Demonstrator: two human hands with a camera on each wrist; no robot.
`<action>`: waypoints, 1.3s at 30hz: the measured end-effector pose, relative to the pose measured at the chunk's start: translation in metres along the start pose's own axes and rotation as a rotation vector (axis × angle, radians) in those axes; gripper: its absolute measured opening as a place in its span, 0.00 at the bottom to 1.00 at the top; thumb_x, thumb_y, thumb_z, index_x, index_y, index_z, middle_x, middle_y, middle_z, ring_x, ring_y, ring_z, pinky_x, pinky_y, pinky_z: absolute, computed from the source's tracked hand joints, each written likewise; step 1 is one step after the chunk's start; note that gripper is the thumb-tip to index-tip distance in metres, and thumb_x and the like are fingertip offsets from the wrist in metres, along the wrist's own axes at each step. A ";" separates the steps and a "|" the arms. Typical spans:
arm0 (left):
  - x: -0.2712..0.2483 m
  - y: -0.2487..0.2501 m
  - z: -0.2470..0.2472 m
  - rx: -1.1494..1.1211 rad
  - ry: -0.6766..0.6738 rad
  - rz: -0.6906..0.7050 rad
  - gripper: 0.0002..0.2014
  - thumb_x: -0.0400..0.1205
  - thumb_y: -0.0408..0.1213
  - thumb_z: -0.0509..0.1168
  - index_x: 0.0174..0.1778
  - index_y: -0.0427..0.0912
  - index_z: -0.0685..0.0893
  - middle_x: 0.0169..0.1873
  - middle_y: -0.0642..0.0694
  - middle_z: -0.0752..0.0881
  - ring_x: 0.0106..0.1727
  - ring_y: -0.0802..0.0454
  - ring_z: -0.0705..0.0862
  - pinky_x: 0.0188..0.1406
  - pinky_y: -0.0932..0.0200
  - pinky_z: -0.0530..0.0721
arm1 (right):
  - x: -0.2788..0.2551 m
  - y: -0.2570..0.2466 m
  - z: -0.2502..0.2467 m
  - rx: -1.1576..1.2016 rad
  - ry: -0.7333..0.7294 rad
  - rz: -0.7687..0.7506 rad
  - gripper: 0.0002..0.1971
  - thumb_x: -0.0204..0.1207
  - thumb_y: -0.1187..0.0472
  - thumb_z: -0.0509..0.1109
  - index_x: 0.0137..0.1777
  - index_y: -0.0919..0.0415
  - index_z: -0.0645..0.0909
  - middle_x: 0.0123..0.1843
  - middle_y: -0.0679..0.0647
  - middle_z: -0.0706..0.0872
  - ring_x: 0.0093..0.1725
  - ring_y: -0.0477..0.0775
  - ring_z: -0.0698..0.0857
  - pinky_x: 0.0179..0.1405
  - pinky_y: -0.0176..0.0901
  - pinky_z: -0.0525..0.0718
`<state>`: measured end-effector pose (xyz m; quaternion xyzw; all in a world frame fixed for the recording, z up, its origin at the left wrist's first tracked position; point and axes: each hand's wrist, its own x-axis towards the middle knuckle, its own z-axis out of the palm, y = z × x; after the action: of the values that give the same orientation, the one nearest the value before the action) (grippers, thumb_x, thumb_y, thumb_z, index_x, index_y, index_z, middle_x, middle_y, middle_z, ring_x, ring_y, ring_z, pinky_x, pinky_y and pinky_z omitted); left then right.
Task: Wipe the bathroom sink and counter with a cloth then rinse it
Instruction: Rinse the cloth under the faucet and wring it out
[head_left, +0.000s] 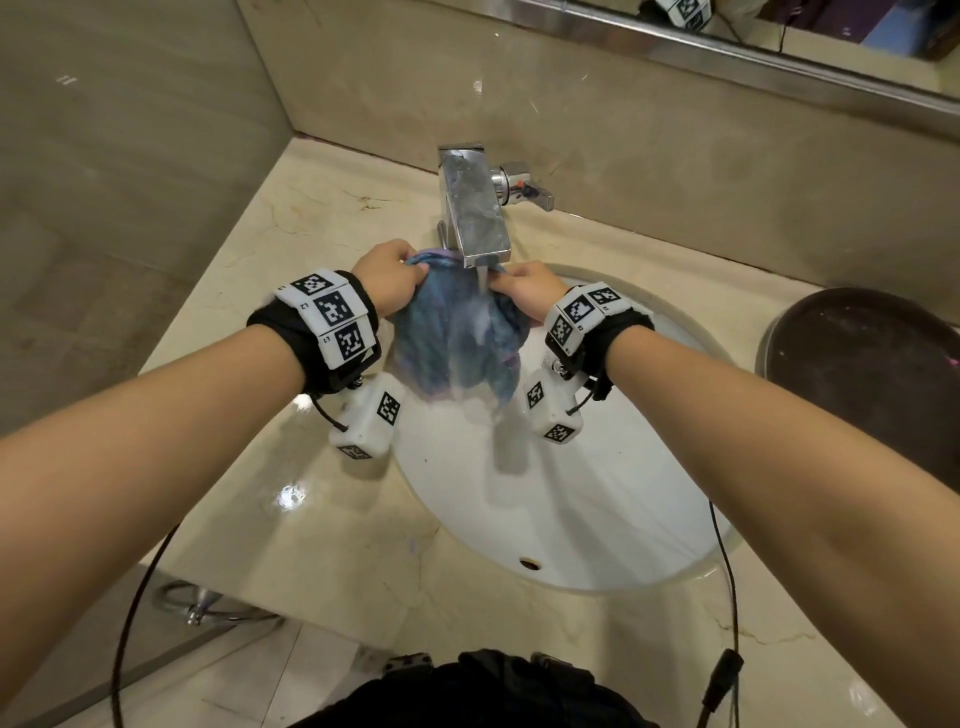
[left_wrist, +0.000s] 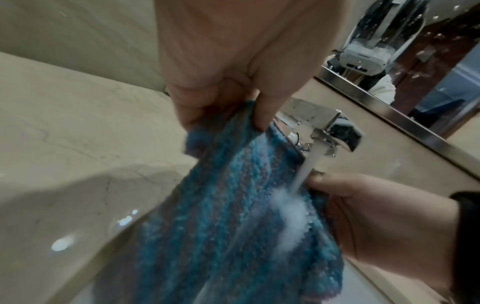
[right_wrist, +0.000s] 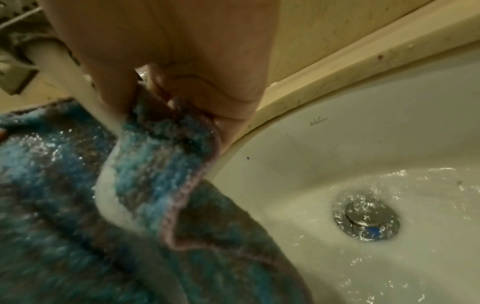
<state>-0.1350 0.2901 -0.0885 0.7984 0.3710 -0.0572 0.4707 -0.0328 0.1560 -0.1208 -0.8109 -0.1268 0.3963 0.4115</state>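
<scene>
I hold the cloth (head_left: 457, 332) stretched between both hands under the faucet (head_left: 475, 218) at the back edge of the sink (head_left: 597, 519), so the running water (left_wrist: 302, 170) strikes its middle and drains into the bowl. My left hand (head_left: 387, 283) pinches one top corner, thumb against curled fingers; my right hand (head_left: 527, 293) pinches the opposite corner the same way. Keeping it spread lets the stream flush through the fibres, I judge, and hanging it over the basin keeps the counter (head_left: 291, 234) dry while the drain (right_wrist: 366, 219) carries the runoff away.
</scene>
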 end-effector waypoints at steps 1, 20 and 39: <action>0.000 -0.001 -0.001 -0.021 -0.010 -0.006 0.14 0.85 0.36 0.57 0.31 0.48 0.69 0.29 0.46 0.71 0.31 0.47 0.72 0.25 0.60 0.66 | 0.001 -0.001 0.001 0.010 -0.003 0.008 0.18 0.77 0.62 0.66 0.25 0.56 0.70 0.10 0.43 0.70 0.11 0.39 0.70 0.25 0.38 0.68; -0.008 0.009 0.053 -0.986 -0.375 -0.371 0.16 0.88 0.43 0.46 0.61 0.41 0.76 0.53 0.38 0.83 0.51 0.41 0.84 0.45 0.40 0.84 | -0.023 0.009 0.010 0.591 -0.125 0.134 0.17 0.85 0.63 0.52 0.68 0.72 0.72 0.52 0.65 0.81 0.49 0.59 0.80 0.47 0.44 0.79; 0.010 0.003 0.065 -1.029 -0.297 -0.383 0.14 0.85 0.44 0.57 0.39 0.44 0.82 0.34 0.47 0.87 0.37 0.53 0.81 0.41 0.57 0.78 | -0.030 0.004 0.026 0.685 -0.221 0.146 0.27 0.85 0.52 0.50 0.75 0.72 0.65 0.71 0.77 0.71 0.52 0.61 0.83 0.49 0.54 0.80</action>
<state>-0.1092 0.2429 -0.1260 0.3681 0.4191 -0.0652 0.8274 -0.0719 0.1523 -0.1170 -0.5853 0.0280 0.5292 0.6137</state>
